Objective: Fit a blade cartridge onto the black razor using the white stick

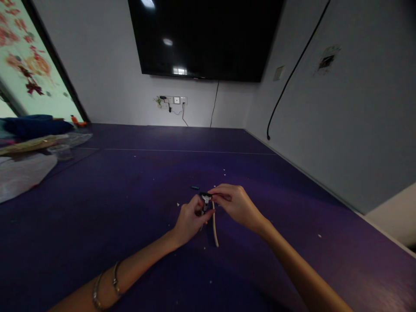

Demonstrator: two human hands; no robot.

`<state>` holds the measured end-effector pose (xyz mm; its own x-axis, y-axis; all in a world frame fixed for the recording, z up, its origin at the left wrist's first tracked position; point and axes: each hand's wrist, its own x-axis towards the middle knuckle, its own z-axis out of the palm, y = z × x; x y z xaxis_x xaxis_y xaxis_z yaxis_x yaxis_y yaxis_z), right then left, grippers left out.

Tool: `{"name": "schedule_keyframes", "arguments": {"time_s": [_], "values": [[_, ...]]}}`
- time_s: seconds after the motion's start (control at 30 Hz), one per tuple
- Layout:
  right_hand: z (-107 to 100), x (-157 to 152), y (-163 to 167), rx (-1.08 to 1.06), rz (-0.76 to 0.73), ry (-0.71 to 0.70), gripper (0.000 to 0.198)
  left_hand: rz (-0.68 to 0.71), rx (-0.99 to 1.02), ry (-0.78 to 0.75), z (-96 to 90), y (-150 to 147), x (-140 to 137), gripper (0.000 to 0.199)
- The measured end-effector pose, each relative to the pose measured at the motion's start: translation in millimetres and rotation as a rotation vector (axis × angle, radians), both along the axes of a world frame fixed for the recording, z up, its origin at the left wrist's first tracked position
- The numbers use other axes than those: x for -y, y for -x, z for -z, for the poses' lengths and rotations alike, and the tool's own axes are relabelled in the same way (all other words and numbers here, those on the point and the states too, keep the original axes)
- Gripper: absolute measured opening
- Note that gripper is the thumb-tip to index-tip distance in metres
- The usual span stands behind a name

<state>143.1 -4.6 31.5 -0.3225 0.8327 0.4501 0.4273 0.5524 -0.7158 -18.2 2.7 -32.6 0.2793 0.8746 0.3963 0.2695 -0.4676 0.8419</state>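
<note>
My left hand [189, 218] is closed around a small silver metal piece [206, 200] with a dark part across its top; its exact kind is too small to tell. Thumb and forefinger of my right hand [236, 204] pinch together at the right end of that dark part. Below the right fingertips runs a thin, pale, slightly curved cord or strip [215, 229], its lower end toward me. What holds its upper end is hidden by the fingers. Just beyond the hands lies a short dark green stick-like piece [195, 187] on the purple surface [136, 186].
Small white scraps [177, 204] are scattered around the hands. At the far left are a clear plastic cup [61, 151], a white plastic bag [26, 173] and a dark blue cloth [37, 126]. A black cable [286, 84] hangs along the right wall.
</note>
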Motion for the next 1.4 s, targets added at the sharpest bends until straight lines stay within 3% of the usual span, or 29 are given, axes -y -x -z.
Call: {"name": "schedule_keyframes", "arguments": {"time_s": [0.8, 1.07, 1.4], "values": [[-6.5, 4.3, -1.0, 0.047, -0.042, -0.009, 0.024, 0.0, 0.03, 0.07, 1.1, 1.1, 0.8, 0.026], [-3.2, -0.5, -3.3, -0.075, -0.055, 0.038, 0.025, 0.055, 0.22, 0.194, -4.4, 3.1, -6.8, 0.027], [8.1, -15.8, -11.5, -0.153, 0.138, 0.128, 0.024, 0.064, 0.378, 0.292, -12.5, 4.1, -16.2, 0.028]]}}
